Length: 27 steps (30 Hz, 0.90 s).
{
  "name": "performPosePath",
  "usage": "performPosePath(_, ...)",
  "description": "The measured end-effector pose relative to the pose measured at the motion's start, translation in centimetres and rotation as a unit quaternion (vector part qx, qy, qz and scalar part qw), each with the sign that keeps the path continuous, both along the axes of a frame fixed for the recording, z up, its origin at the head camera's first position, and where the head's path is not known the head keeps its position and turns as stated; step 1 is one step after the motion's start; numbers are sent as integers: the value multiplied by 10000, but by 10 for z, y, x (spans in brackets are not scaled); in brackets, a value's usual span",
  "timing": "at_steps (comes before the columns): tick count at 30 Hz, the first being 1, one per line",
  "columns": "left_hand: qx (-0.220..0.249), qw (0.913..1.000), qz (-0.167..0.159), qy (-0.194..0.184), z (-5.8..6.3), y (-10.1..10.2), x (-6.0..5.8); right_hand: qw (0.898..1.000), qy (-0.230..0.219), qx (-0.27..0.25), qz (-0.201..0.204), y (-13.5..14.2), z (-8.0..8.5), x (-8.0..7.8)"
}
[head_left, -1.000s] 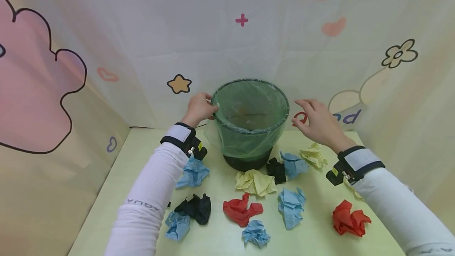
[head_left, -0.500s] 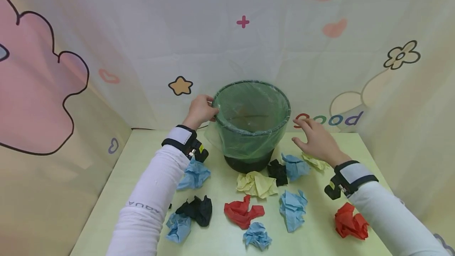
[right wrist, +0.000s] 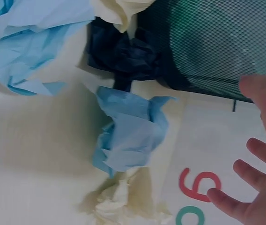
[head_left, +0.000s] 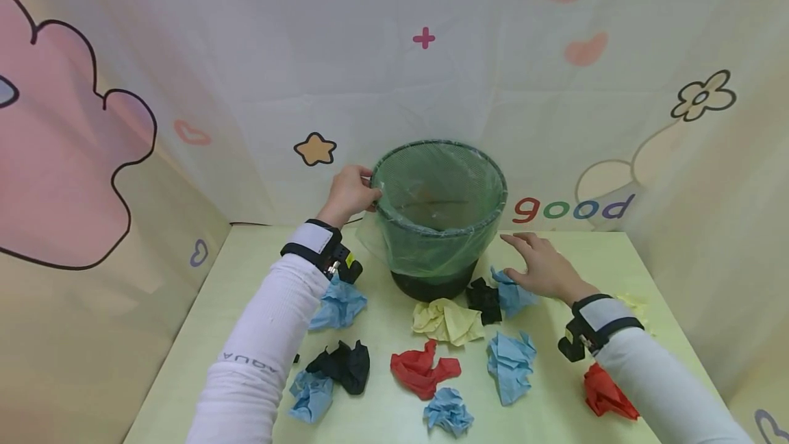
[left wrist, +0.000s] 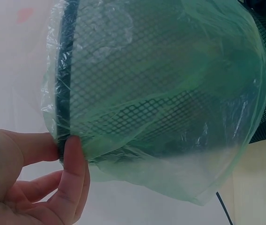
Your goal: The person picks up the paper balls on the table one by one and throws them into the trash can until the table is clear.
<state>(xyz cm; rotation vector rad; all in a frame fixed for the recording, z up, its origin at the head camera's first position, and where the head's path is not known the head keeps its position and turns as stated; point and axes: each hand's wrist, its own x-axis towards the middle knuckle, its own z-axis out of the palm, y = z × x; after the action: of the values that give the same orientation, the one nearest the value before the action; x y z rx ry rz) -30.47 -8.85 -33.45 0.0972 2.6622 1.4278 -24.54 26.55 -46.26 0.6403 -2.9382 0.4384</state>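
Bin (head_left: 434, 252), partly hidden by pinching left hand (head_left: 348, 194)

A pale table (head_left: 555, 362) holds a lined bin (head_left: 434, 255) — and crumpled papers (head_left: 446, 323) in four colours.

Translucent green liner (head_left: 434, 252) drapes a dark bin (head_left: 431, 288) of diamond mesh. Around it in the head view, pale yellow paper (head_left: 448, 322) and red paper (head_left: 421, 372) sit at six o'clock, black paper (head_left: 483, 301) at five and blue paper (head_left: 513, 297) at four, on a pale yellow-green table (head_left: 240, 286). Against the whitish curtain (head_left: 370, 53), a pink cross (head_left: 424, 38) marks twelve, a black-outlined tan star (head_left: 316, 149) ten, and red, green, blue and violet lettering (head_left: 576, 210) three o'clock.
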Motion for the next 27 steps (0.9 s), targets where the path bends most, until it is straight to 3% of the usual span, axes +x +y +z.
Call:
performPosePath(8,-64,10000,-1,-25,2,-1,-1,9984,-529,80,161,-1,-18,4)
performPosePath(17,-5,10000,12,-81,2,-1,0,9966,-741,46,345,3,-40,4)
performPosePath(27,-79,9999,-3,-128,1,1,0,9906,-1346,202,98,-1,-55,7)
